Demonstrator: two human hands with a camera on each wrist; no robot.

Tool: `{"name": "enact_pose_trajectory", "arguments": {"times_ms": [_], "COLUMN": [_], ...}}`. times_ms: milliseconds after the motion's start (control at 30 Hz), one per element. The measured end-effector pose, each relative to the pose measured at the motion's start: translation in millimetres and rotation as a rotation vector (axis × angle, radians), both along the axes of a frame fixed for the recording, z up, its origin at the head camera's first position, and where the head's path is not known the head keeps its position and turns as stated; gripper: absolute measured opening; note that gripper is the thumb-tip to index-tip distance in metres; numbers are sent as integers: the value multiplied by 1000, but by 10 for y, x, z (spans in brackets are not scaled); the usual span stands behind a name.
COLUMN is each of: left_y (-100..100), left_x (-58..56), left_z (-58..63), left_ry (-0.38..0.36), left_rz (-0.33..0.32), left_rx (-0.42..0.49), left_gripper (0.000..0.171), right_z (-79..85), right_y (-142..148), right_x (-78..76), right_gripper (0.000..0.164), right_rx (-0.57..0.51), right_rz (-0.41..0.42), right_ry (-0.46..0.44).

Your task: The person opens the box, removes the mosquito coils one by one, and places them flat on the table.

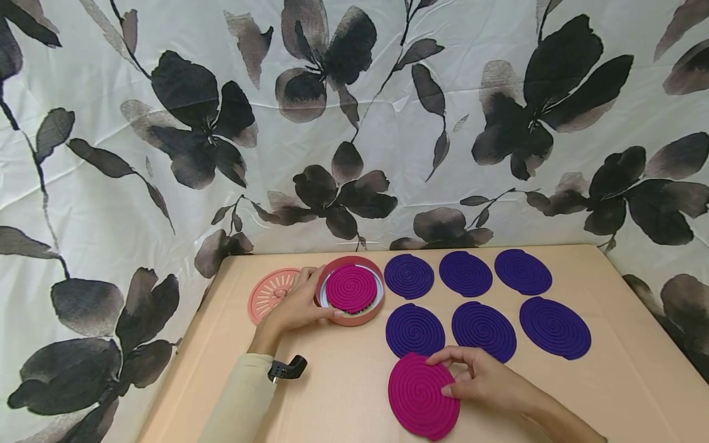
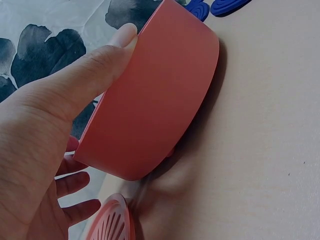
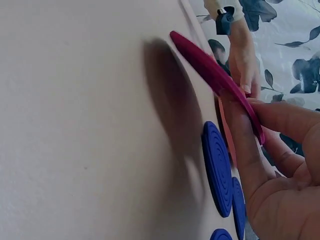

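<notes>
In the head view my left hand point(image 1: 299, 303) grips the side of a round coral container point(image 1: 351, 321). The left wrist view shows the thumb on the rim of this container point(image 2: 155, 95), with the other fingers partly behind it. A magenta spiral coaster point(image 1: 351, 288) lies inside the container's opening. My right hand point(image 1: 487, 378) pinches another magenta spiral coaster point(image 1: 422, 397) by its right edge, between thumb and fingers. From the right wrist, this coaster point(image 3: 212, 75) appears edge-on, raised off the table with its shadow below.
Several dark blue spiral coasters point(image 1: 415, 329) lie in two rows right of the container. A coral slotted lid point(image 1: 268, 295) lies flat on the left, partly behind the left hand. The light wooden table point(image 1: 332, 381) ends at a floral cloth point(image 1: 388, 123) behind.
</notes>
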State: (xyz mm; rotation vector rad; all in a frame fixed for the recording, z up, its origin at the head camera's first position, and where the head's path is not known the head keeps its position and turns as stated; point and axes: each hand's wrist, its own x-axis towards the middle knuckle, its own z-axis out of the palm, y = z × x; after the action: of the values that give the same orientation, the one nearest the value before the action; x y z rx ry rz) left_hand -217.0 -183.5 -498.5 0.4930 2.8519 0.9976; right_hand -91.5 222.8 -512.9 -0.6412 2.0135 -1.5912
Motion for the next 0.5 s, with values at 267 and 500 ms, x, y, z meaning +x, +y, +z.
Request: {"name": "enact_pose_trajectory", "arguments": {"times_ms": [267, 500], "left_y": [36, 68], "left_x": [-17, -46], "left_z": [20, 16], "left_ry": [-7, -11], "left_rz": [19, 30], "left_rx": [-2, -5], "left_gripper": [116, 117], "right_z": [-44, -78], "right_y": [36, 93], "right_x": [-64, -142], "right_gripper": [34, 30], "right_rx": [-6, 113], "right_rz": [58, 35], "right_ry": [85, 180]}}
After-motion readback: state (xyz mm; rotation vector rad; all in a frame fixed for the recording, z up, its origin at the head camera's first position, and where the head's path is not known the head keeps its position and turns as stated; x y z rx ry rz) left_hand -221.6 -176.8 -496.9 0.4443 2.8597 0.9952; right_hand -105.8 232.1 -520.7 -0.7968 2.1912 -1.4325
